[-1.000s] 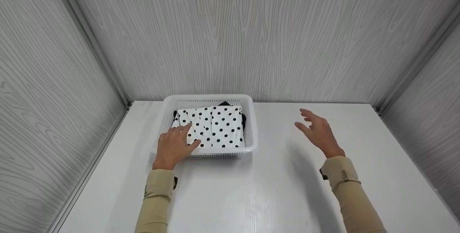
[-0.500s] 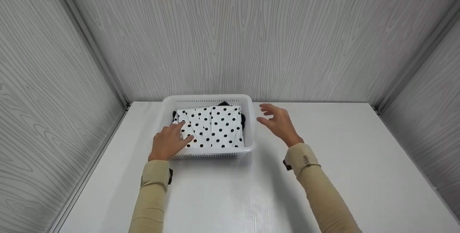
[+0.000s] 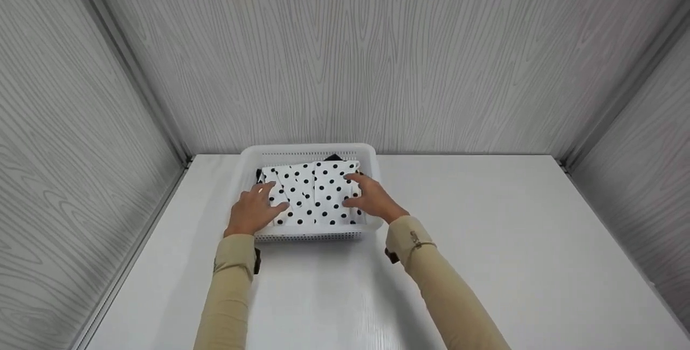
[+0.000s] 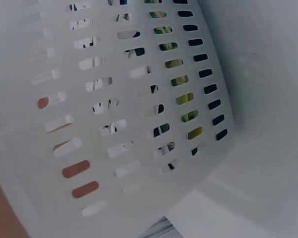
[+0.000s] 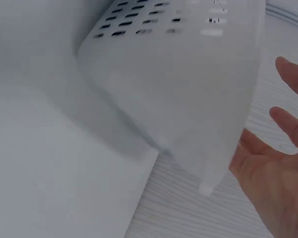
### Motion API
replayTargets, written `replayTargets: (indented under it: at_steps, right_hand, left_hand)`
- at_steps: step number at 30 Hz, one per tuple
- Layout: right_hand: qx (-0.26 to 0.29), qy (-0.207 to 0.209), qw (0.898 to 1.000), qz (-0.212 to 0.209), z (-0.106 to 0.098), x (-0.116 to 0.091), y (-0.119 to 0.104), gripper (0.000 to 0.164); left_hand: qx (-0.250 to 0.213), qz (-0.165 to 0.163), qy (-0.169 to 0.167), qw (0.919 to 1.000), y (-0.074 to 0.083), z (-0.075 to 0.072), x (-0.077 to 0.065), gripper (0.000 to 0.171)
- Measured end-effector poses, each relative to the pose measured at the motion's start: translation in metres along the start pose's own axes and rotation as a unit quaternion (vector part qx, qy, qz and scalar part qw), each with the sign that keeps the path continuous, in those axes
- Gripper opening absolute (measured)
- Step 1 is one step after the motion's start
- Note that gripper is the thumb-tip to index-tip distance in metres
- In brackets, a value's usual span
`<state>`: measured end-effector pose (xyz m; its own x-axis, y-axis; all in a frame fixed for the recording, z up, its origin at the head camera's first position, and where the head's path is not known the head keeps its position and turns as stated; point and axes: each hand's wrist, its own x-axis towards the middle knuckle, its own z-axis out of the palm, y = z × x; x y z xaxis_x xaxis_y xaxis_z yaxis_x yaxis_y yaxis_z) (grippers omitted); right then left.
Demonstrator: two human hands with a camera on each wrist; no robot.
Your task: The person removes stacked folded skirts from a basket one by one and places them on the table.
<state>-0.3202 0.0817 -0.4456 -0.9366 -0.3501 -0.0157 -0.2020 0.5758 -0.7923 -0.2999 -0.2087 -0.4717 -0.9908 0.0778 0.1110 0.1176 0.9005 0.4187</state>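
Note:
A folded white cloth with black polka dots (image 3: 302, 191) lies in a white plastic basket (image 3: 307, 148) in the head view. My left hand (image 3: 252, 211) is over the basket's left side, thumb and fingers apart above the cloth. My right hand (image 3: 373, 197) reaches over the right rim, its thumb and fingers apart near the cloth's right edge. Whether either hand touches the cloth cannot be told. In the right wrist view my right hand (image 5: 275, 178) has spread fingers beyond the basket's corner (image 5: 174, 99). The left wrist view shows mostly the slotted basket wall (image 4: 114, 114).
Dark cloth (image 3: 334, 157) shows behind the dotted one, and green and yellow bits show through the slots in the left wrist view. The basket stands on a white table (image 3: 485, 231) close to a grey wood-grain back panel (image 3: 345, 59). Side panels flank the table.
My right hand has swept left from beside the basket to over its right side. My left hand has shifted slightly left and away from me. The basket stays about where it was.

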Motion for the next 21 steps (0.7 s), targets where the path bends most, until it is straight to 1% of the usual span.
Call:
replayTargets:
  at_steps: [2, 4, 8, 11, 15, 21]
  right_hand:
    - [0.008, -0.012, 1.000, 0.023, 0.009, 0.002, -0.003, 0.068]
    - [0.007, -0.012, 0.999, 0.047, 0.019, 0.003, -0.004, 0.071]
    - [-0.004, 0.024, 0.996, 0.089, 0.034, 0.007, -0.003, 0.074]
    - [-0.010, 0.050, 0.994, 0.100, 0.042, 0.009, -0.002, 0.076]
    - [-0.030, 0.056, 0.993, 0.104, 0.048, 0.011, -0.001, 0.077]
    - [-0.045, 0.066, 0.987, 0.137, 0.049, 0.013, -0.002, 0.083]
  left_hand:
    - [0.001, -0.012, -0.007, 0.9999, -0.002, 0.001, 0.002, 0.079]
    - [-0.002, -0.024, -0.017, 0.9996, -0.003, 0.003, 0.004, 0.083]
    - [-0.015, -0.038, -0.042, 0.9983, -0.005, 0.006, 0.007, 0.087]
    - [-0.036, -0.052, -0.054, 0.9965, -0.007, 0.008, 0.008, 0.086]
    - [-0.067, -0.075, -0.055, 0.9935, -0.010, 0.008, 0.007, 0.086]
    - [-0.082, -0.080, -0.070, 0.9909, -0.012, 0.008, 0.009, 0.089]
